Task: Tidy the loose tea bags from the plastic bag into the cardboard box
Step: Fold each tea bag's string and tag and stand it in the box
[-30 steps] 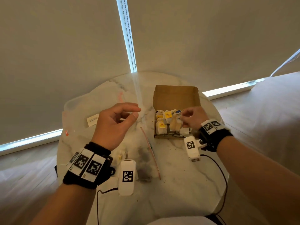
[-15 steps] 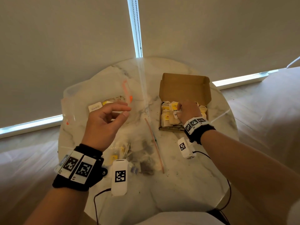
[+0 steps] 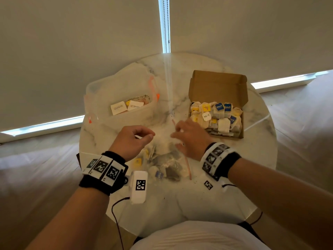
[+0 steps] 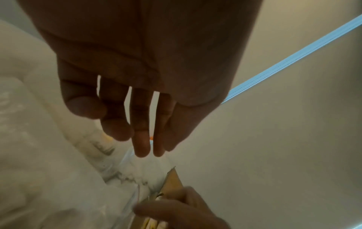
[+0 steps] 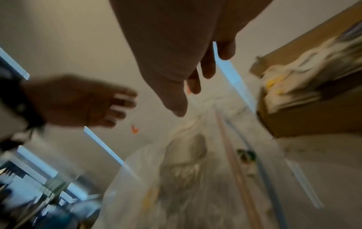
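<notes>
Matt cardboard box [image 3: 219,87], clear plastic bag [image 3: 167,159]

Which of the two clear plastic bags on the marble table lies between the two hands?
The nearer clear plastic bag with the pink zip strip, holding dark and pale tea bags. The other clear bag, orange-marked, lies farther back left, holding white labelled sachets.

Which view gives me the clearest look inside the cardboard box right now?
The head view: the cardboard box sits open, lid back, its tea bags and tags sharp. The right wrist view catches only a blurred corner of it with some bags. The left wrist view shows just a brown sliver behind the right hand.
</notes>
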### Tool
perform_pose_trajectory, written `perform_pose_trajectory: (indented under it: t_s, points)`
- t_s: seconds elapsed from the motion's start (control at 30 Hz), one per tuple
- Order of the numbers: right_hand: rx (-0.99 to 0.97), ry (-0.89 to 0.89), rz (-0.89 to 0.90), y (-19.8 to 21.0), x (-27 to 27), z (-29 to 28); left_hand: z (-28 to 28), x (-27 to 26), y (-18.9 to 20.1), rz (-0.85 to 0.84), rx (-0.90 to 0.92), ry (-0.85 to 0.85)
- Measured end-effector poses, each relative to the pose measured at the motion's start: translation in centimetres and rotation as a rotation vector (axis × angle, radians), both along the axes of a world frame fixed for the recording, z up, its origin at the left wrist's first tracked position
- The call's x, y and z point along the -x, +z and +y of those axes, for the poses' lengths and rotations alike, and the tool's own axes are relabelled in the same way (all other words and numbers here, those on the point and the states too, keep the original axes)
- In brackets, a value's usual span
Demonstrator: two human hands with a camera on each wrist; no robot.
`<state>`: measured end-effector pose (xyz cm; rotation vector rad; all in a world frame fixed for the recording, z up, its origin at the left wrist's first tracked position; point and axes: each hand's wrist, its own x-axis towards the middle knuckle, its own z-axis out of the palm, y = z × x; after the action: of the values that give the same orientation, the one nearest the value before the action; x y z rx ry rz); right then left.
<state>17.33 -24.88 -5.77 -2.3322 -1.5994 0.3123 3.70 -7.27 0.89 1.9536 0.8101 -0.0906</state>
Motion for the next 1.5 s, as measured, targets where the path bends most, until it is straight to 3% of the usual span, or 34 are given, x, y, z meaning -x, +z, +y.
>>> perform_pose_trajectory:
  t_s: [0.1, 0.2, 0.53, 0.67, 0.8, 0.93, 1.07, 1.23, 1.5]
  points:
    - [0.202, 0.053, -0.148, -0.9, 2.8, 1.9, -0.5, 0.2, 0.1, -0.032, 0.014, 0.024]
    - [0.265, 0.009, -0.211, -1.4, 3.7, 3.0, -0.8, 0.5, 0.2, -0.063, 0.016, 0.031]
    - [0.385, 0.024, -0.201, -1.8, 4.1, 3.5, -1.3, 1.2, 0.4, -0.145, 0.037, 0.078]
    - [0.275, -0.011, -0.012, -1.4, 3.5, 2.6, -1.4, 1.7, 0.1, -0.147, 0.017, 0.096]
    - [-0.121, -0.310, 0.451, 0.9, 1.9, 0.4, -2.2, 1.6, -0.2, -0.144, 0.020, 0.090]
    - [-0.345, -0.495, 0.793, 4.6, 0.4, -0.9, -4.2, -1.2, 1.4, -0.178, 0.051, -0.030]
    - [-0.579, -0.531, 0.888, 7.7, 0.1, -1.1, -5.4, -3.5, 3.2, -0.345, 0.059, -0.006]
    - [-0.694, -0.527, 0.974, 9.6, 0.0, -1.2, -5.5, -4.0, 5.2, -0.498, 0.065, 0.040]
    - [-0.627, -0.468, 1.020, 11.3, 0.5, -1.6, -5.3, -3.6, 7.0, -0.540, 0.061, 0.068]
